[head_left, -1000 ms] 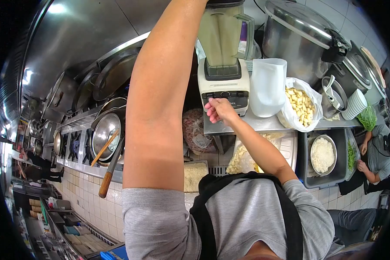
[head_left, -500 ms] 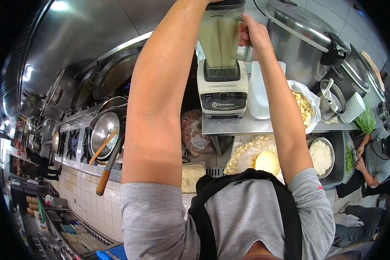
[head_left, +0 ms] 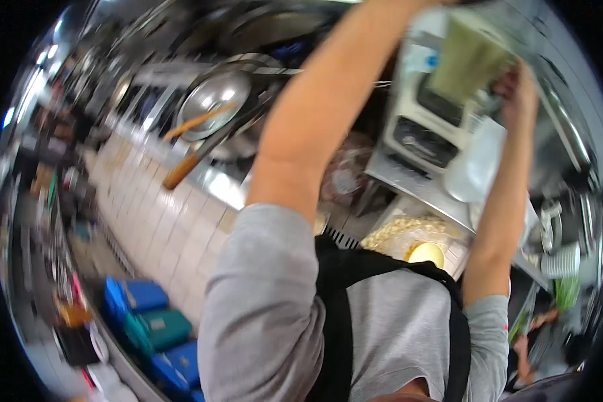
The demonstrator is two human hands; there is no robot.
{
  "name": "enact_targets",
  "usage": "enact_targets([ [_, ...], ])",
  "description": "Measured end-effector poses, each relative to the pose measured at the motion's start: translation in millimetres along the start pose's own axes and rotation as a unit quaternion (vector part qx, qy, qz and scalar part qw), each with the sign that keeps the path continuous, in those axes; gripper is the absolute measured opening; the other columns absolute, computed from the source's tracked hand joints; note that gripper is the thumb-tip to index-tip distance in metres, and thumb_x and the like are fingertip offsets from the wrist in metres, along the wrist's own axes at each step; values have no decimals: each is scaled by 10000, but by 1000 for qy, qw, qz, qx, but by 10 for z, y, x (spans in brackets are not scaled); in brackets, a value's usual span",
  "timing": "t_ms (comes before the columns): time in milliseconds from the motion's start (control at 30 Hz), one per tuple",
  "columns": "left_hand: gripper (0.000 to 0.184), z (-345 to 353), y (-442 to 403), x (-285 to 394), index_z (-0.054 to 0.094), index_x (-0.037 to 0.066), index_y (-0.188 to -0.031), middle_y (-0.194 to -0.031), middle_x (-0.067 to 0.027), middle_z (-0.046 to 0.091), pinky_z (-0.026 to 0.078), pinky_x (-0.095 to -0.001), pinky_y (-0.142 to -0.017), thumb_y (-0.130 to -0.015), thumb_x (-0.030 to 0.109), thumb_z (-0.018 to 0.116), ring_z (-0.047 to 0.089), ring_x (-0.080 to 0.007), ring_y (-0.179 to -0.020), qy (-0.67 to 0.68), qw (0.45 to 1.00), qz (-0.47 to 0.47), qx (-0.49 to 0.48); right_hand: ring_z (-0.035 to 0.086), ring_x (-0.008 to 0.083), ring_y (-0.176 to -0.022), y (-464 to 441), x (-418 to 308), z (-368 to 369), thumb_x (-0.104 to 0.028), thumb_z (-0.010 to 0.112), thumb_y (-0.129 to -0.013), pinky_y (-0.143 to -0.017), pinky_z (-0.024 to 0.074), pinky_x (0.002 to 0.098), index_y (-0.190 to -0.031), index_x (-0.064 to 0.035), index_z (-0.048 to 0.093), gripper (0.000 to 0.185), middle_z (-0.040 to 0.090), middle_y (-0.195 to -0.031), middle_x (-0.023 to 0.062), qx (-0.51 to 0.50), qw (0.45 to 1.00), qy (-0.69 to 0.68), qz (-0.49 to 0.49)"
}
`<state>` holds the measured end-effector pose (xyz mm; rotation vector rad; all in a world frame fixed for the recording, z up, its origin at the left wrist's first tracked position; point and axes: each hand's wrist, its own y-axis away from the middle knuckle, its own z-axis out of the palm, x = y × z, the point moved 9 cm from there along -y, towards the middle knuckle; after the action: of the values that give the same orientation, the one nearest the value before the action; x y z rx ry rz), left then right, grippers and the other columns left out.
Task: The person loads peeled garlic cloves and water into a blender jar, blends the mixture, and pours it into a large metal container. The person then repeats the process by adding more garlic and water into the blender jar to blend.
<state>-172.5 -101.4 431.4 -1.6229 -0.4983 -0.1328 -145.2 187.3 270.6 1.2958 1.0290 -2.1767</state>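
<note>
A blender (head_left: 425, 144) with a pale base stands on a steel counter. Its clear jug (head_left: 470, 57) sits on the base and holds a pale green mixture. My right hand (head_left: 518, 90) is closed round the jug's handle at the right side. Up over the jug's top reaches my left arm (head_left: 331, 100); that hand is cut off by the upper frame edge, so its fingers are hidden. A white plastic container (head_left: 477, 164) stands just right of the blender, below my right hand. The picture is smeared by motion.
Left of me is a stove with a steel pan (head_left: 214, 100) and a wooden-handled pan (head_left: 181, 173). Under the counter lie a bag of peeled cloves (head_left: 409, 231) and a yellow tub (head_left: 427, 253). A stack of white bowls (head_left: 561, 261) and another person's hands (head_left: 524, 348) are at right.
My view has swung to the left, so the blender now appears farther right and tilted. Blue and green boxes have come into view at lower left. My right hand stays on the jug handle.
</note>
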Motion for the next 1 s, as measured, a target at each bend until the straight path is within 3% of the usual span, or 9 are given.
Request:
enact_targets([
  [33,841,-269,348,-11,429,3,-1278,-1272,-259,395,332,-425,-1016,-632,470,696,381,-361,-1204,-12,1000,6,-8,332,89,-473,-117,114,-96,-316,603,-875,-447,290,259,-731,-115,502,267,387,-575,-25,16,999,4,41],
  [133,822,-771,1515,-358,509,98,-1200,-1165,-176,459,409,-452,-899,-485,383,798,456,-386,-1082,-32,998,37,-35,269,87,-472,-171,150,-15,-275,609,-861,-470,258,260,-646,-105,434,326,305,-539,-34,-28,994,-70,76],
  [267,821,-1417,2908,-936,506,102,-1239,-1254,-158,433,353,-462,-973,-529,390,801,423,-369,-1159,-165,951,-159,-208,264,87,-460,-216,151,-28,-241,639,-842,-471,238,254,-658,-100,447,301,308,-539,-34,-47,994,-97,29],
  [333,809,-1884,3420,-1265,501,103,-1234,-1253,-175,433,355,-471,-958,-547,419,791,414,-359,-1166,-276,907,-225,-223,287,85,-459,-59,70,15,-226,654,-833,-459,246,249,-670,-101,476,271,340,-556,-39,9,996,-87,-5],
  [467,800,-2772,3796,-1735,521,26,-1216,-1156,-221,544,360,-480,-954,-601,469,774,458,-397,-1129,-431,866,-214,-138,354,55,-483,-28,7,-118,-188,691,-804,-418,249,226,-696,-134,544,190,421,-597,-55,55,994,-63,-77],
  [567,825,-3190,3875,-2103,503,50,-1246,-1248,-246,477,362,-501,-952,-613,506,769,443,-403,-1157,-505,826,-240,-73,278,53,-407,123,-76,-45,-211,657,-827,-390,196,227,-661,-148,483,249,350,-525,-57,97,990,-62,-81],
  [600,827,-3258,3931,-2221,462,126,-1292,-1263,-184,473,395,-471,-934,-620,500,769,446,-372,-1173,-558,785,-260,-73,266,55,-399,153,-128,-25,-218,659,-822,-390,192,231,-645,-146,472,267,337,-509,-57,102,989,-65,-82],
  [733,894,-3336,4198,-2695,371,146,-1363,-1370,-146,377,374,-570,-905,-664,595,699,374,-347,-1250,-586,701,-383,-133,237,63,-387,283,-498,167,-267,651,-816,-398,188,245,-577,-160,382,375,281,-476,-66,99,992,-45,-61],
  [1000,882,-3480,4257,-2691,317,61,-1388,-1375,-263,328,312,-539,-996,-757,601,613,319,-429,-1269,-498,778,-359,-134,235,68,-382,560,-939,276,-313,617,-834,-399,196,247,-596,-164,378,369,286,-465,-66,34,996,-80,-21],
])
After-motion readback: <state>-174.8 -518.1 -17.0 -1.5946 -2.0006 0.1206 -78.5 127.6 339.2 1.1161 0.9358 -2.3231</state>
